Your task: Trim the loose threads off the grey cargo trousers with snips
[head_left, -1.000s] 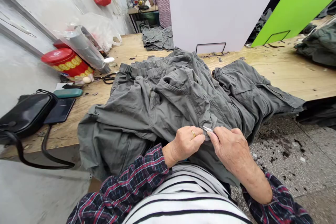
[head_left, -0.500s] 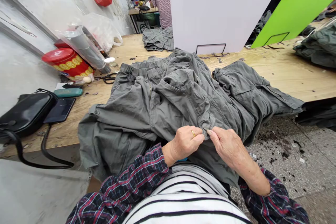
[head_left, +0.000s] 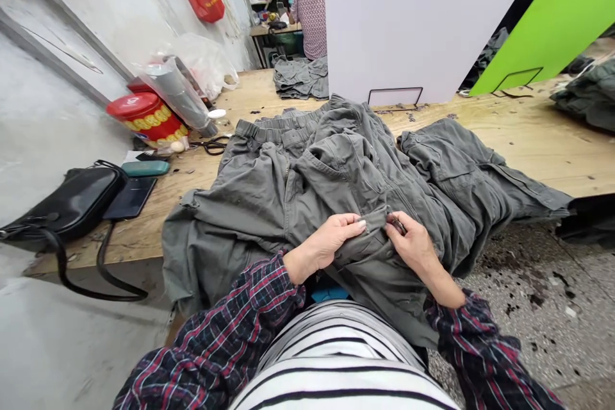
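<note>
Grey-green trousers (head_left: pixel 254 192) lie spread over the front of the wooden table, waistband away from me, with cloth hanging over the edge toward my lap. My left hand (head_left: pixel 331 237) is closed in a pinch on a fold of the trousers, thumb on top. Just right of it, my right hand (head_left: pixel 410 243) is closed around a small dark metal tool (head_left: pixel 398 225), mostly hidden by the fingers. Its fingertips are at the same stretch of cloth; whether they grip the cloth too, I cannot tell.
At left are a black handbag (head_left: pixel 67 205), a phone (head_left: pixel 129 198), a teal case (head_left: pixel 145 168), black-handled scissors (head_left: pixel 215 145) and a red tub (head_left: pixel 144 115). A white board (head_left: pixel 413 25) and green board (head_left: pixel 552 19) stand behind. A person (head_left: pixel 310 19) sits farther back.
My hands have moved apart slightly and up the cloth. The dark metal tool now shows in my right hand. The whole view has shifted, so the table things appear farther right.
</note>
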### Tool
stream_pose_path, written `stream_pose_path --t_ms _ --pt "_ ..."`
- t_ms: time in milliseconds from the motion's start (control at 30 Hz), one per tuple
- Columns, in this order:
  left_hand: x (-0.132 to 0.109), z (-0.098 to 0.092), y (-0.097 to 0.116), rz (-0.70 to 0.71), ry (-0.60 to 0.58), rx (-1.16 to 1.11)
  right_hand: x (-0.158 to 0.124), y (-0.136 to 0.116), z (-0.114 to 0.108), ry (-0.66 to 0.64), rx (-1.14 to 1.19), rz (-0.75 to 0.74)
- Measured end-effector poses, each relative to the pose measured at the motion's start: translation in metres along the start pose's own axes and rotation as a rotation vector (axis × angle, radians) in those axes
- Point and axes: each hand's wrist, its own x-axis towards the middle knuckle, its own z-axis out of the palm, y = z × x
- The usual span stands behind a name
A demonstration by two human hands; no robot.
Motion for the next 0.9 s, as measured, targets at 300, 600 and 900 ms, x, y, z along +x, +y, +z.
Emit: stream_pose_path --t_ms 300,600,900 --pt "0.005 0.005 0.006 0.103 0.023 -0.017 -0.007 -0.029 -0.015 0.191 0.134 -0.134" --pt "0.000 0.013 0.009 0.180 0.080 -0.037 0.003 -0.051 -0.003 0.235 0.025 -0.295" --pt "0.009 0.008 0.005 0.043 0.175 -0.272 -0.003 -0.022 -0.030 0.021 0.326 0.099"
